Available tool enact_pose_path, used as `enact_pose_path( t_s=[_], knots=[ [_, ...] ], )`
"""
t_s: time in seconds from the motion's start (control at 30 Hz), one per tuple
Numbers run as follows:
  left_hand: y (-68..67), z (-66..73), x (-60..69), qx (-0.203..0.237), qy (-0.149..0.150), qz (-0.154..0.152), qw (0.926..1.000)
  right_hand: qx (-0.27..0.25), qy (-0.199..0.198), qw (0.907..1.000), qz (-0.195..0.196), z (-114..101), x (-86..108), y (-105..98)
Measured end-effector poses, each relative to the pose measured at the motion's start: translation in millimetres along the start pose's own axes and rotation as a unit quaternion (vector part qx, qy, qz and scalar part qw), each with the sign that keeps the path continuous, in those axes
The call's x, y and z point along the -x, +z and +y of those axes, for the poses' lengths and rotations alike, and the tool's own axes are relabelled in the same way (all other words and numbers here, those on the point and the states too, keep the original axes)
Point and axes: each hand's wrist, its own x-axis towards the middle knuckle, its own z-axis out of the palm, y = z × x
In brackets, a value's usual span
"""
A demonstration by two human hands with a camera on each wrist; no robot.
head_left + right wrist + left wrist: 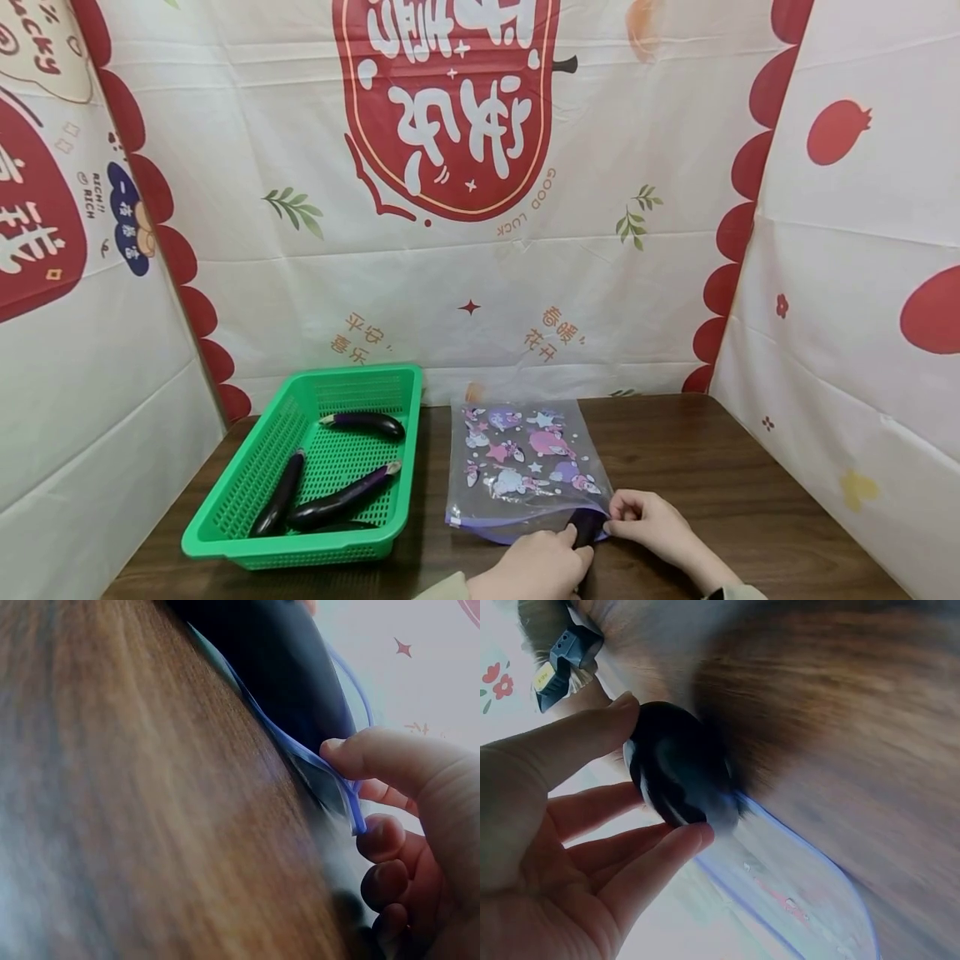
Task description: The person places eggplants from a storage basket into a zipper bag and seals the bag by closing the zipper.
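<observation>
Head: eggplant (587, 527) at right corner of bag (525, 454) mouth, far end inside, long axis pointing away from person; left hand (536, 562) directly on it. Backdrop (300, 287) reads "GOOD LUCK". Left wrist: thumb and fingers grip eggplant. Right wrist: right hand (420, 802) pinches bag's rim alongside.
</observation>
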Motion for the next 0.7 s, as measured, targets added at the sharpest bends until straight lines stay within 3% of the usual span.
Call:
enact_pose_path(
  t_s=[0.23, 0.47, 0.7],
  knots=[
    [3.3, 0.3, -14.5, 0.033, -0.018, 0.010, 0.9992, 0.003, 0.011, 0.9999, 0.000, 2, -0.5, -1],
    [6.8, 1.0, -25.9, 0.022, -0.031, 0.025, 0.9990, 0.005, 0.005, 1.0000, 0.003, 3, 0.8, 1],
    [9.8, 1.8, -33.5, 0.011, -0.080, 0.030, 0.9963, 0.010, 0.011, 0.9999, -0.002, 2, 0.3, 0]
  ],
)
